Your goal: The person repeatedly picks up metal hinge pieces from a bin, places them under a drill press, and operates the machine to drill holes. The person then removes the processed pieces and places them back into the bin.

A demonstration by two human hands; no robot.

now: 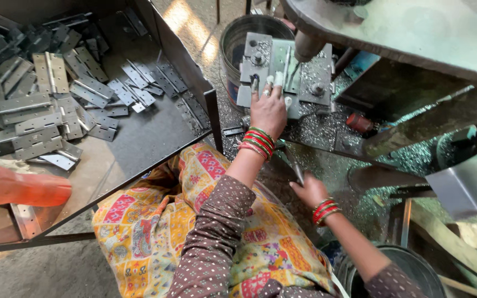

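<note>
Grey steel hinges (40,105) heaped in tray (155,138) at upper left of frame. Centre top, left hand (269,110) presses fingers flat on hinge plate (288,66) seated in the press jig (282,74) under the ram (307,47), not closed round it. Lower right, right hand (309,190) pinches a thin metal piece (296,172). Looks like the loading/positioning step; next needs fingers clear of the ram

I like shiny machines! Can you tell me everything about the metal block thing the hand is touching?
The metal block is grey steel made of flat plates held by bolts, lying flat under a round machine shaft. The left hand rests on its near edge, fingers on top. Shiny metal shavings lie around it, and a dark bucket stands behind.
</note>
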